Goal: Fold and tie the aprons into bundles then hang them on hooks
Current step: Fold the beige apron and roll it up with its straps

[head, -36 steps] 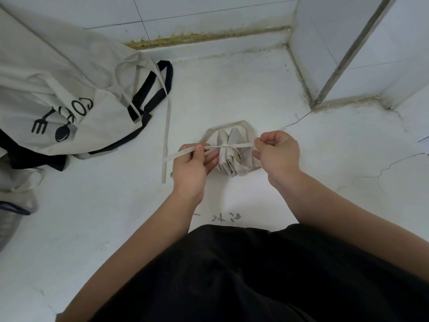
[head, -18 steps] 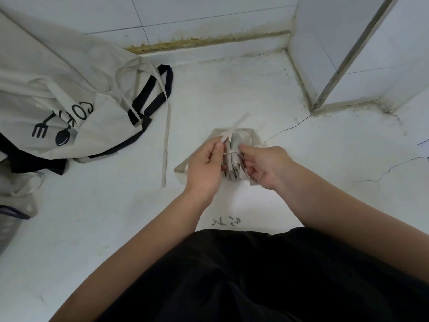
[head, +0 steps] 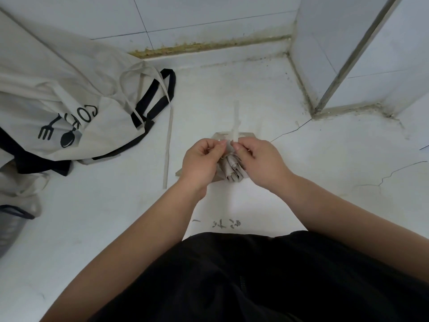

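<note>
A folded beige apron bundle (head: 233, 169) lies on the white floor at the centre, half covered by my hands. My left hand (head: 202, 161) and my right hand (head: 260, 159) meet over its top, and each pinches the thin beige tie strap (head: 236, 122) close to the bundle. One end of the strap stands up and away from my fingers, blurred by motion. How the strap runs round the bundle is hidden under my fingers.
A pile of beige aprons with black straps and a fork-and-spoon print (head: 69, 108) covers the left side, with one loose strap (head: 168, 145) trailing over the floor. A grey basket (head: 9, 226) sits at the left edge. Tiled walls and a metal-edged corner (head: 320, 108) close the back and right.
My hands held the strap stretched wide across the bundle, then came together over its top. The strap's free end has swung from pointing up-right to pointing straight up.
</note>
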`<act>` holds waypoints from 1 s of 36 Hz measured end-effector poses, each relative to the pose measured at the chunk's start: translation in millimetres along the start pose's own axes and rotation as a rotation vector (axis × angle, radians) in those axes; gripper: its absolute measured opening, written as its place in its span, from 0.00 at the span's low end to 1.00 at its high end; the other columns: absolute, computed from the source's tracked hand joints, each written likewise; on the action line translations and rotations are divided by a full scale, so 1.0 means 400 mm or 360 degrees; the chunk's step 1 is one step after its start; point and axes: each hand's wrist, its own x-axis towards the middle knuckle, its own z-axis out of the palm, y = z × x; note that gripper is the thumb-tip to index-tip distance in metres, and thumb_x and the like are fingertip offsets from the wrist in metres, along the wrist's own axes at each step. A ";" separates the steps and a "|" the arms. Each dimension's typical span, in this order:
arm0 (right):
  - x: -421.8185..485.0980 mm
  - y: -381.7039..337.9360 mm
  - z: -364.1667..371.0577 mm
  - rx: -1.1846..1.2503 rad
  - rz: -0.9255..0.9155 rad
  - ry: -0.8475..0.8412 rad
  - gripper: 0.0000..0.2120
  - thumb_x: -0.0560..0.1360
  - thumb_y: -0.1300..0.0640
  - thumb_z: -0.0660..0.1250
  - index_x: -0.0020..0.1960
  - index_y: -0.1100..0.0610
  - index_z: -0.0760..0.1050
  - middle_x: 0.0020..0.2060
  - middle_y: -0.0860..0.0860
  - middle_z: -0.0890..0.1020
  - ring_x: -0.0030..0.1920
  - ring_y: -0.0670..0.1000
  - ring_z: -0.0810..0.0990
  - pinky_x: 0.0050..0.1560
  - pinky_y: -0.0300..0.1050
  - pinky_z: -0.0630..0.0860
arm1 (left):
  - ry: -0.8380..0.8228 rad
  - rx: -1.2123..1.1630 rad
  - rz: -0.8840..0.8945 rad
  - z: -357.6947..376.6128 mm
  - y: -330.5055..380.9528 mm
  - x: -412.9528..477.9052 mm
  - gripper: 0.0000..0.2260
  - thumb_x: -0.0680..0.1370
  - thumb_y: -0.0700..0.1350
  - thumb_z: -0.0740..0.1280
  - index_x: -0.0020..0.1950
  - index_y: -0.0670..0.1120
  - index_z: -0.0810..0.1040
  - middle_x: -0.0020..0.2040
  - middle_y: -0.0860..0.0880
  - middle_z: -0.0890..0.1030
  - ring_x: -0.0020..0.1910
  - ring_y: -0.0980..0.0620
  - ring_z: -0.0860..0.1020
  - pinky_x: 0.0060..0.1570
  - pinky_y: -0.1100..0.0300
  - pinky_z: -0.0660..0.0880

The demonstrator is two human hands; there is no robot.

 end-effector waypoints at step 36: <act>0.005 -0.013 -0.019 -0.0142 0.0223 -0.0147 0.19 0.78 0.55 0.63 0.31 0.62 0.71 0.26 0.51 0.69 0.29 0.50 0.65 0.32 0.40 0.62 | -0.0202 0.0836 0.0704 -0.017 0.001 -0.017 0.12 0.73 0.38 0.71 0.47 0.50 0.70 0.41 0.55 0.79 0.39 0.60 0.77 0.41 0.70 0.75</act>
